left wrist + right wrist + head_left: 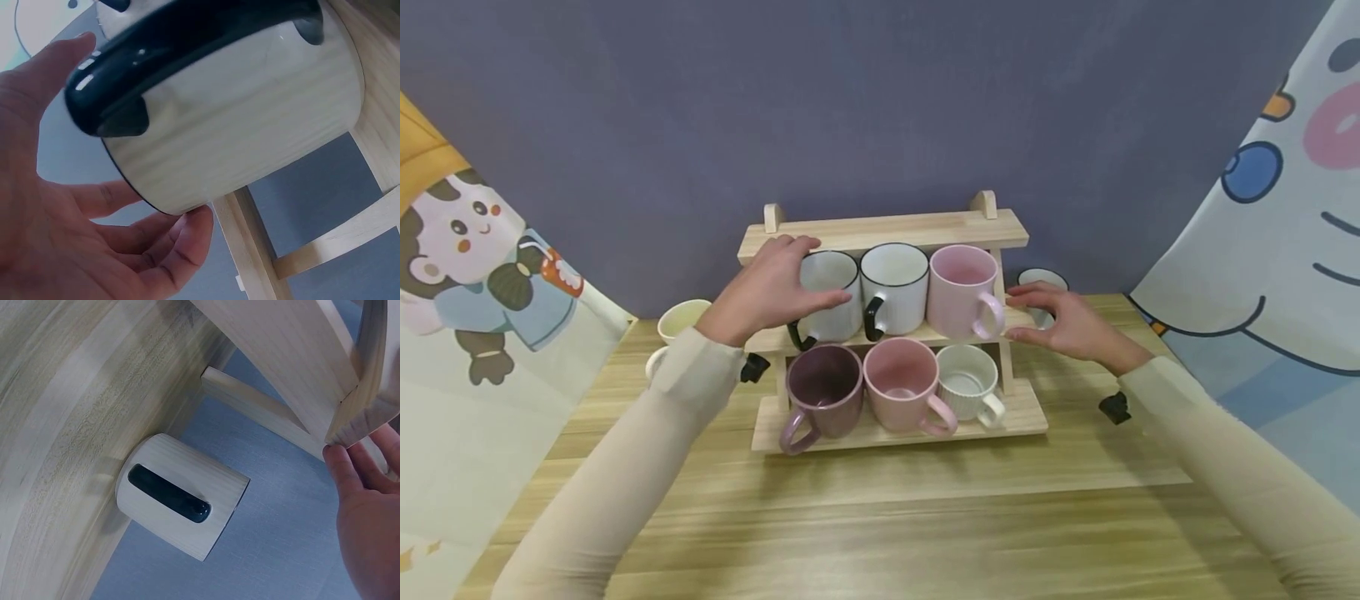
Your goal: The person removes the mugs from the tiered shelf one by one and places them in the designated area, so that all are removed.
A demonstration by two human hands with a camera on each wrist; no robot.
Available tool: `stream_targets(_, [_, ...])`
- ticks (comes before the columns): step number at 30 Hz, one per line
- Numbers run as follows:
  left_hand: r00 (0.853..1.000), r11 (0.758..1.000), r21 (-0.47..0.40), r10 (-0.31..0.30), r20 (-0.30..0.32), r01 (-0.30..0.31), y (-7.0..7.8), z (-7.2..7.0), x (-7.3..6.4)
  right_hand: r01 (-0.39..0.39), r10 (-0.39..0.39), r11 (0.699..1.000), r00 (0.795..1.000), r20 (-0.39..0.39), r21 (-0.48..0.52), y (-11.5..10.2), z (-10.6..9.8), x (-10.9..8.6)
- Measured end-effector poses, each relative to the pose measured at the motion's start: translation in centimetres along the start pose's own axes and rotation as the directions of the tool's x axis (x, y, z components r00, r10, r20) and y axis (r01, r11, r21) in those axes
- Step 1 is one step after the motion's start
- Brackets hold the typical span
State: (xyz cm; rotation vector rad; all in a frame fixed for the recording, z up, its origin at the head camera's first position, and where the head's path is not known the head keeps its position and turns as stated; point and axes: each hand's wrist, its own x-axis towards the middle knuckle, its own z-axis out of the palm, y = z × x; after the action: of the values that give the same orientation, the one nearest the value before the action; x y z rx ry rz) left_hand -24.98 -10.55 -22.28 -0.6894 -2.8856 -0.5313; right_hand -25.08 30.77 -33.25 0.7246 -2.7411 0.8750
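In front of me the rack [880, 227] stands along the back of the desk [880, 533], before the backdrop [880, 108]. Its middle shelf [766, 339] holds a left-end mug [838, 317], a centre mug [904, 310] and a right-end mug [953, 307]; below and nearer me, its bottom shelf [880, 443] bears a lower left mug [837, 414], a lower centre mug [897, 412] and a lower right mug [961, 402]. A spare mug [681, 320] sits by the desk's back left corner; another mug [178, 500], behind my right hand [1075, 329], lies towards the right corner.
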Motion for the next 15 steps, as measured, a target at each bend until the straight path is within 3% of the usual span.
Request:
stream_targets(8, [1.0,1.0,0.005,-0.004,-0.008,0.004,-0.2,-0.1,0.5,0.016,-0.016,1.0,1.0,-0.002,-0.023,0.1,0.2,0.1])
stream_targets(15, [0.998,1.0,-0.01,-0.005,-0.06,0.004,-0.4,-1.6,-0.2,0.017,-0.017,1.0,1.0,-0.004,0.001,0.3,0.2,0.0])
